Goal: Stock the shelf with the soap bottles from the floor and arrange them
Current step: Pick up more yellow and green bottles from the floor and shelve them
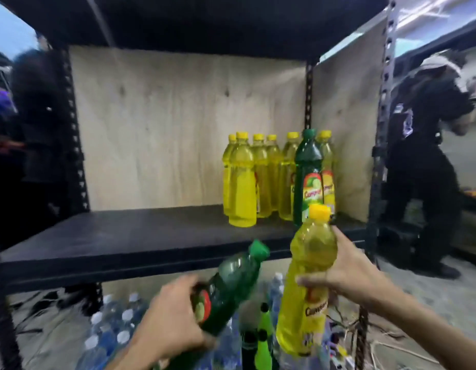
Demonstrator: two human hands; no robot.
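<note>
Grip of the left hand (172, 324) wraps a green bottle (231, 284), tilted cap-first toward the shelf (124, 236); the right hand (349, 273) clasps a yellow bottle (309, 276) nearly upright before the shelf's front edge.

Left hand (172, 316): near centre, fingers curled round a tilted green bottle (231, 281).
Right hand (349, 271): right, higher, wrapped round an upright yellow bottle (309, 252).
Forearms (423, 324): bare, entering from the near edge.
</note>
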